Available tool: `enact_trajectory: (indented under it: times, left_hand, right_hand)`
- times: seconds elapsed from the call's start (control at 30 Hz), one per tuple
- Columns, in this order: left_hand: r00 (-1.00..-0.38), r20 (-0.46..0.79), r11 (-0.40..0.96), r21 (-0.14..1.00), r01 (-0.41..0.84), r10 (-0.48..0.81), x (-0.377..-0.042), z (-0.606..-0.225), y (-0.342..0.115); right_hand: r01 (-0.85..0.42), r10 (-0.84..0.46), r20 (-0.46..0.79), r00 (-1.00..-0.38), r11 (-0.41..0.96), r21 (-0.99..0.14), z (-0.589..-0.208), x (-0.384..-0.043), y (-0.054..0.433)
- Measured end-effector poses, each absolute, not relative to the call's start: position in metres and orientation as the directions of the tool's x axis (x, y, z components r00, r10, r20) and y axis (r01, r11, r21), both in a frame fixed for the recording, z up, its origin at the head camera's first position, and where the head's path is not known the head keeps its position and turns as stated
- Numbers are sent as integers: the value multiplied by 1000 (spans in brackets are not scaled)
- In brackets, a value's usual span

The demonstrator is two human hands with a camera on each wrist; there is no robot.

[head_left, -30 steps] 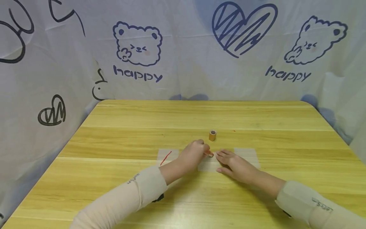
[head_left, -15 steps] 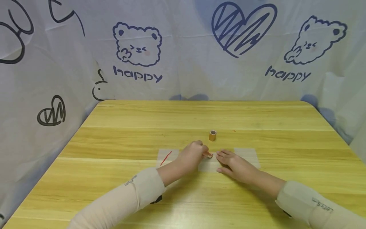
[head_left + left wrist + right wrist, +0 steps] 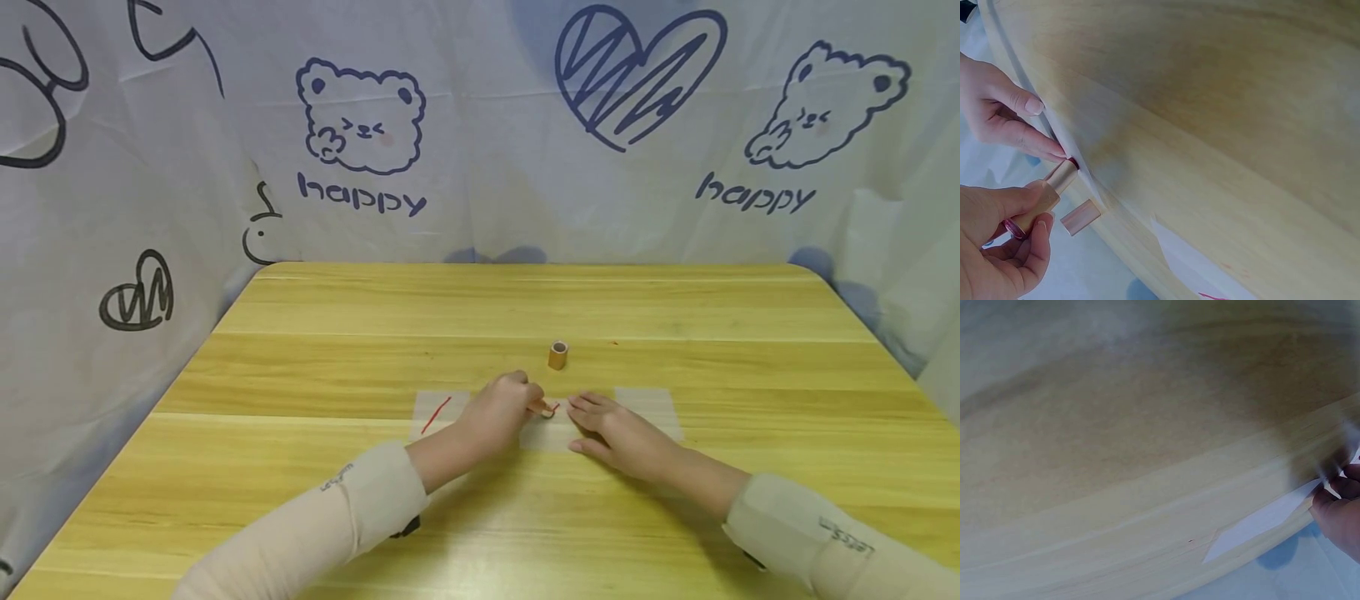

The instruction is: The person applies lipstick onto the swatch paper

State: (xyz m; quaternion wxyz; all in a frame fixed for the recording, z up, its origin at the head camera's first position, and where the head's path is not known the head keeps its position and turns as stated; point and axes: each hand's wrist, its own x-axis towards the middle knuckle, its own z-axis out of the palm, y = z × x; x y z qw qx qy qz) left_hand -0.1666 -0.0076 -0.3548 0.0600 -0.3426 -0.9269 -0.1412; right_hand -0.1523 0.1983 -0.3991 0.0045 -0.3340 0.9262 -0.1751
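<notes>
My left hand (image 3: 498,412) grips a gold lipstick tube (image 3: 1044,203) between thumb and fingers. The lipstick's dark red tip is down on the middle white paper sheet (image 3: 542,435). Just up and right of the tip, a short red stroke (image 3: 555,407) shows in the head view. My right hand (image 3: 618,433) rests on the right part of this sheet, its fingers extended and lying close to the stroke, hiding part of the paper. Behind the hands the gold lipstick cap (image 3: 558,356) stands upright on the table; the left wrist view also catches the cap (image 3: 1080,217).
To the left lies a paper sheet (image 3: 420,408) with a slanted red line (image 3: 436,415), partly covered by the left arm. A plain sheet (image 3: 651,410) lies at right, partly behind the right hand. The wooden table (image 3: 480,304) meets a drawn-on white curtain (image 3: 495,167) behind.
My left hand has slid slightly left and toward me with the lipstick, and a short red stroke now shows on the middle sheet. The right hand stays in place.
</notes>
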Motion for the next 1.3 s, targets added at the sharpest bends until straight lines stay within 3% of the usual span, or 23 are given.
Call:
enact_trajectory:
  times: [1.3]
  left_hand:
    - [-740,197,720,173,671,643,-156,-352,-24]
  right_hand:
    - [-611,-615,103,-781,721,-326,-398,-151,198]
